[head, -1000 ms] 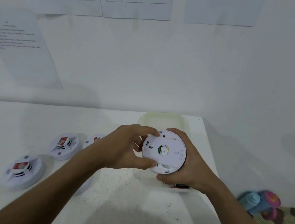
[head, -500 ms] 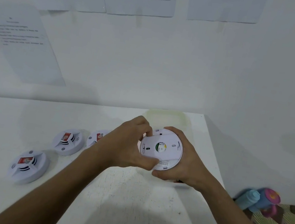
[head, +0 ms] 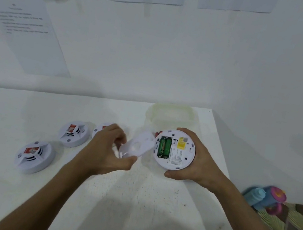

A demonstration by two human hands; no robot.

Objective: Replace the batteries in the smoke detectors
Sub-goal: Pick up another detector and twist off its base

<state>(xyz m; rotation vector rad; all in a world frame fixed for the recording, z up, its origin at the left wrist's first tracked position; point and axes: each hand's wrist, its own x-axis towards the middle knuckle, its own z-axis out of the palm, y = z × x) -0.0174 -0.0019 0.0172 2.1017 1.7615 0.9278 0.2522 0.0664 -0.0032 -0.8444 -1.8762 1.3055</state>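
My right hand (head: pixel 196 163) grips a round white smoke detector (head: pixel 179 152) with its back facing me. Its open compartment shows two green batteries (head: pixel 164 147) and a yellow label sits beside them. My left hand (head: pixel 107 151) holds the detached white back plate (head: pixel 138 147) just left of the detector, tilted and blurred. Three more white detectors lie on the white table: one at the front left (head: pixel 35 156), one behind it (head: pixel 74 132), and a third (head: pixel 102 127) mostly hidden behind my left hand.
A translucent plastic container (head: pixel 171 114) stands at the table's (head: pixel 129 212) far right corner against the wall. Something small and red (head: pixel 157 134) peeks out behind the held detector. Right of the table edge, lower down, lie blue and pink bottles (head: pixel 265 198) on patterned fabric. Papers hang on the wall.
The back plate has come off the detector. My left hand has carried it to the left, exposing the battery compartment. My right hand still holds the detector body.
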